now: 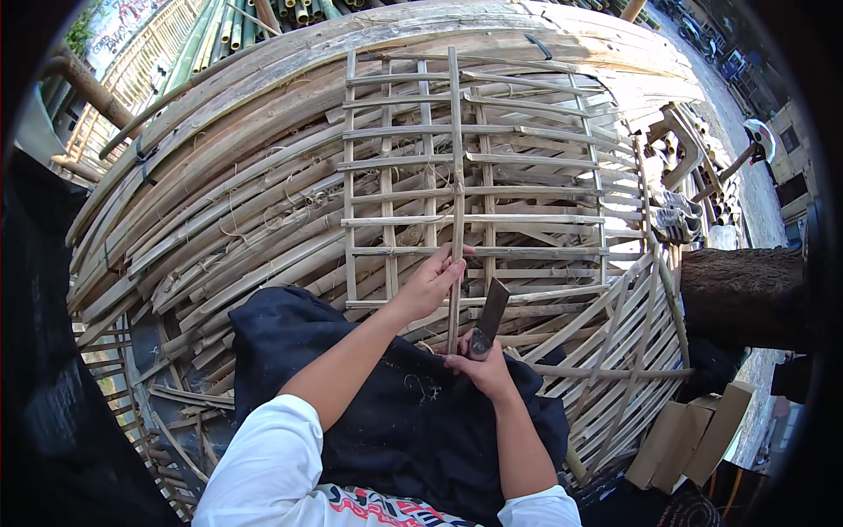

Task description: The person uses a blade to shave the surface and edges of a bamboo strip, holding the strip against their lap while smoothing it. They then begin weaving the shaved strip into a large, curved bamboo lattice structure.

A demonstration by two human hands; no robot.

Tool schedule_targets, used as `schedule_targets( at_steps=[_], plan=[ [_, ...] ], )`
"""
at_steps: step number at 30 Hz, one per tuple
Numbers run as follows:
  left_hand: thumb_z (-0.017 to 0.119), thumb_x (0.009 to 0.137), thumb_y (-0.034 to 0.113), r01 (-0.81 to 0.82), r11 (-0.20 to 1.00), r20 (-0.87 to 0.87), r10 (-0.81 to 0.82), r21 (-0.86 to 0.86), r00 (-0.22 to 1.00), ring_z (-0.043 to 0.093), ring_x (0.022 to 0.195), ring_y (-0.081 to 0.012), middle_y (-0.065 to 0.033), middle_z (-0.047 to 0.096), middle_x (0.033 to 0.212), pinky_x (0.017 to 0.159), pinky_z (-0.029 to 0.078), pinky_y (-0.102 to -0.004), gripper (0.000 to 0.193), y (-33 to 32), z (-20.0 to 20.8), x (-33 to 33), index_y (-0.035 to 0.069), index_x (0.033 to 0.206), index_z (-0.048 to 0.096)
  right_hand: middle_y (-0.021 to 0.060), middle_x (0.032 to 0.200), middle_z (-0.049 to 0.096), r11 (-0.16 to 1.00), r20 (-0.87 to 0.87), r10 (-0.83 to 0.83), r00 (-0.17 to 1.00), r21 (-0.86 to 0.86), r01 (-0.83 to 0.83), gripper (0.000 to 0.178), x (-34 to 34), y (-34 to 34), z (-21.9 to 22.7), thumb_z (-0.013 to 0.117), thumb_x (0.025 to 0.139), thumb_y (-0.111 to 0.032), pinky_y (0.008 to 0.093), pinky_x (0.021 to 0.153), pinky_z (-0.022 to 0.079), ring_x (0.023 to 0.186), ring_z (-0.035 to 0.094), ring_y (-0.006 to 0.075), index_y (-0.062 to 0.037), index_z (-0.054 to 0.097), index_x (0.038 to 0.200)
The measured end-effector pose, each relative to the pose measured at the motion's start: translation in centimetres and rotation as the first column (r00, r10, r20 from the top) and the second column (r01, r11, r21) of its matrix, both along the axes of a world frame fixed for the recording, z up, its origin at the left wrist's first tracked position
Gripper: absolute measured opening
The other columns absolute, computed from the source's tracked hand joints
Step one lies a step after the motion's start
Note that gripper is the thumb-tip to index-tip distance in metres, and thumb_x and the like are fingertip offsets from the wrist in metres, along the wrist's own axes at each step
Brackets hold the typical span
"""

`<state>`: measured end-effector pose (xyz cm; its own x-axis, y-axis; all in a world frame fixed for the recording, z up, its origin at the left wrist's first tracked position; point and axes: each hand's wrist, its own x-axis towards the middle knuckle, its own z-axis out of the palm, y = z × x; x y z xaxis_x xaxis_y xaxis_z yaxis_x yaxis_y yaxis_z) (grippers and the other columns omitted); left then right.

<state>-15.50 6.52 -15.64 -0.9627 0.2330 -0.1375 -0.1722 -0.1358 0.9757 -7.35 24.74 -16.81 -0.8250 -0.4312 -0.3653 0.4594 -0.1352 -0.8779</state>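
A bamboo lattice panel (536,220) of crossed flat slats lies in front of me. One long bamboo strip (457,167) runs lengthwise over its middle, from the far edge back toward my lap. My left hand (430,283) is closed around that strip near its lower part, with the index finger stretched over it. Just right of and nearer than the left hand, my right hand (486,371) grips a knife with a broad dark blade (493,306). The blade points up and away, and its handle is hidden in my palm. My right thumb is at the strip's near end.
Dark cloth (351,448) covers my lap. Split bamboo strips (237,202) are heaped behind and left of the panel. Another slatted piece (615,386) lies to the right, beside a thick log (742,285) and a cardboard box (689,439). Green poles (237,26) lie at the back.
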Motion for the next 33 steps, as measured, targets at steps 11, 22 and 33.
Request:
schedule_targets(
  at_steps=[11, 22, 33],
  plan=[
    [0.046, 0.103, 0.030, 0.048, 0.997, 0.047, -0.051, 0.060, 0.998, 0.040, 0.069, -0.0041, 0.0057, 0.046, 0.080, 0.065, 0.039, -0.0218, 0.031, -0.1, 0.6, 0.0, 0.010, 0.127, 0.052, 0.0105, 0.084, 0.063, 0.995, 0.108, -0.012, 0.994, -0.100, 0.023, 0.024, 1.2, 1.4, 1.7, 0.069, 0.083, 0.003, 0.0279, 0.060, 0.052, 0.079, 0.068, 0.0203, -0.0072, 0.046, 0.084],
    [0.071, 0.081, 0.032, -0.064, 0.211, -0.129, -0.309, -0.975, 0.942, 0.060, 0.104, -0.0278, -0.0104, 0.065, 0.100, 0.090, 0.043, -0.0427, 0.039, -3.6, -0.5, 3.4, 0.008, 0.109, 0.059, 0.0207, 0.087, 0.065, 0.985, -0.065, -0.171, 0.983, 0.026, 0.173, 0.027, 7.7, 5.4, 9.0, 0.068, 0.080, 0.005, 0.0299, 0.065, 0.058, 0.080, 0.068, 0.0236, -0.0057, 0.044, 0.083],
    [0.075, 0.072, 0.022, -0.041, 0.016, -0.043, -0.472, -0.999, 0.881, 0.060, 0.100, -0.0218, -0.0024, 0.069, 0.085, 0.090, 0.037, -0.0436, 0.018, -3.8, 1.0, 3.5, 0.013, 0.087, 0.069, 0.0189, 0.080, 0.065, 0.955, -0.029, -0.287, 0.957, 0.070, 0.289, 0.027, 21.4, 9.8, 17.5, 0.068, 0.077, 0.012, 0.0346, 0.069, 0.058, 0.087, 0.070, 0.0300, -0.0035, 0.047, 0.075]
  ],
)
